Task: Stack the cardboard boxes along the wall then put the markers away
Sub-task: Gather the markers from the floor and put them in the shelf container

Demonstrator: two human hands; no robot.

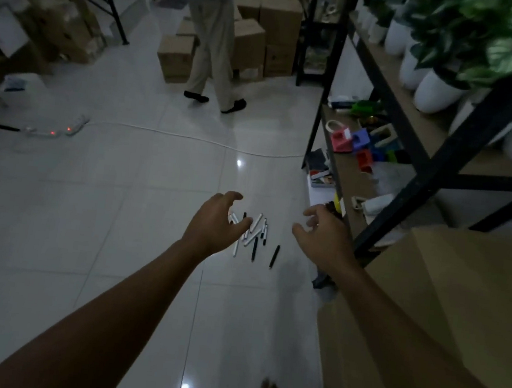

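Both hands reach out above the floor, holding nothing. The left hand (213, 221) and right hand (323, 233) have loosely spread fingers. Scattered markers (254, 235) lie between them.

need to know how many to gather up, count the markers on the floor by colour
black markers: 3
white markers: at least 5
total: at least 8, since the left hand covers part of the pile

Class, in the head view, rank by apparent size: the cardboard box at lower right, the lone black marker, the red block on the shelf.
1. Cardboard box, though nearness inflates it.
2 and 3. Red block and lone black marker: too close to rank.
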